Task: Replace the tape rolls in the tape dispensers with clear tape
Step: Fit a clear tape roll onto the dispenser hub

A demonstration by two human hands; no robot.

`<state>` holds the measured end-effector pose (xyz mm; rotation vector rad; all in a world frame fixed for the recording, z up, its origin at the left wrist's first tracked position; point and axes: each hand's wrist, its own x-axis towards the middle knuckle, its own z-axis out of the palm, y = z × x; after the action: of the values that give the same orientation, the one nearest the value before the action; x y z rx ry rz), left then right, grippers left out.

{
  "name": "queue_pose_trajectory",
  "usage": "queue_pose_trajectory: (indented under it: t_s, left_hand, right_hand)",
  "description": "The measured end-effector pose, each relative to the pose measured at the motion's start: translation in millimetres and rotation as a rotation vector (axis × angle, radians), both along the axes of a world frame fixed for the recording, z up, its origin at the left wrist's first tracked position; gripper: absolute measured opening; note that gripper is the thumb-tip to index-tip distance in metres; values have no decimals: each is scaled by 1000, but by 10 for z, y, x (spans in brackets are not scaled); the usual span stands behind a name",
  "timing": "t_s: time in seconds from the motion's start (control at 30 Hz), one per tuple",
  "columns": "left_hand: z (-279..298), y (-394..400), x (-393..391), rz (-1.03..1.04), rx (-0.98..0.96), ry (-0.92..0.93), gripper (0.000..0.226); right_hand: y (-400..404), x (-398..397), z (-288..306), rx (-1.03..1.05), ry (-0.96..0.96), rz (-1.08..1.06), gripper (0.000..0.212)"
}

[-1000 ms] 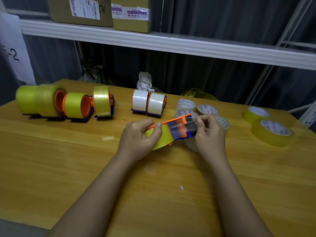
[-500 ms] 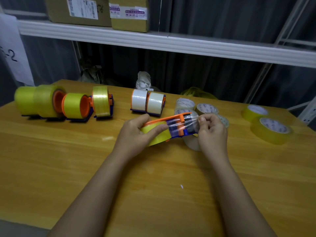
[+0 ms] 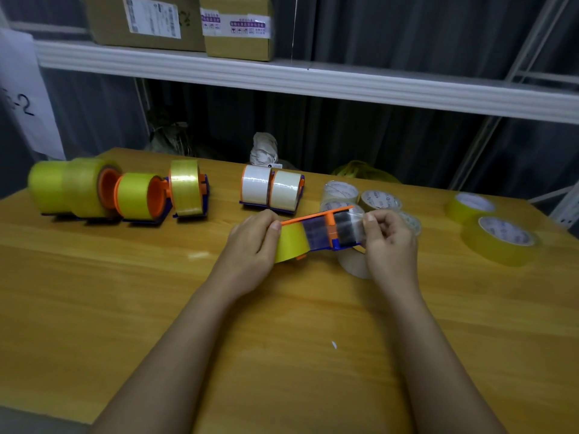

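Left hand (image 3: 250, 242) gripped dispenser (image 3: 316, 233), held above table (image 3: 156, 292) centre | right hand (image 3: 388, 236) pinched tape end (image 3: 355, 222) | risk: your pinch slipping would let tape snap back, stick.

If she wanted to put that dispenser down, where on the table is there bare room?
Bare wood lies on the table in front of the row of yellow dispensers, and near its front edge between her forearms. It is crowded behind her right hand, among the clear rolls, and by the two yellow rolls at right.
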<state>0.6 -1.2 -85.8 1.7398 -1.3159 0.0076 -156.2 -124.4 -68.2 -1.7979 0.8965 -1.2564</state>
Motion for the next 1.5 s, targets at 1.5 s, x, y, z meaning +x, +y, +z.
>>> queue_pose_trajectory:
  t_s: [1.5]
  left_hand:
    - [10, -22, -31, 180, -110, -77, 26]
  right_hand:
    - [93, 30, -51, 80, -13, 112, 15]
